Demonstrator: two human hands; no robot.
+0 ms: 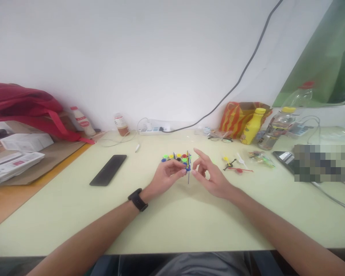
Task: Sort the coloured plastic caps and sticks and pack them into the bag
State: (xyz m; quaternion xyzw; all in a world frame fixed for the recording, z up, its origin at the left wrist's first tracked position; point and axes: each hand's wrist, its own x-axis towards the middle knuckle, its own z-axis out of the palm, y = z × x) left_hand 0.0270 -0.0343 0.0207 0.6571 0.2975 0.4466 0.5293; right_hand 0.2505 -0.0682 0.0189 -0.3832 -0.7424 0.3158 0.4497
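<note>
Thumb and index finger of my left hand [168,174] pinch a thin blue plastic spinner arrow [188,174], held upright above the table. My right hand [211,174] is just to its right, index finger raised and thumb apart from the other fingers; it appears to hold nothing. Behind my left hand are several small round plastic pieces [184,156] in green, yellow, red, blue and black, partly hidden by the fingers. Right of my right hand lie a black arrow [230,165], a red pointer [239,170] and a white pointer [242,160].
A black phone [108,170] lies to the left. Farther right are a plastic bag of small parts [260,158], a yellow bottle [253,126] and a clear bottle [276,128]. A power strip [154,130] sits by the wall; a red bag [23,107] is at far left.
</note>
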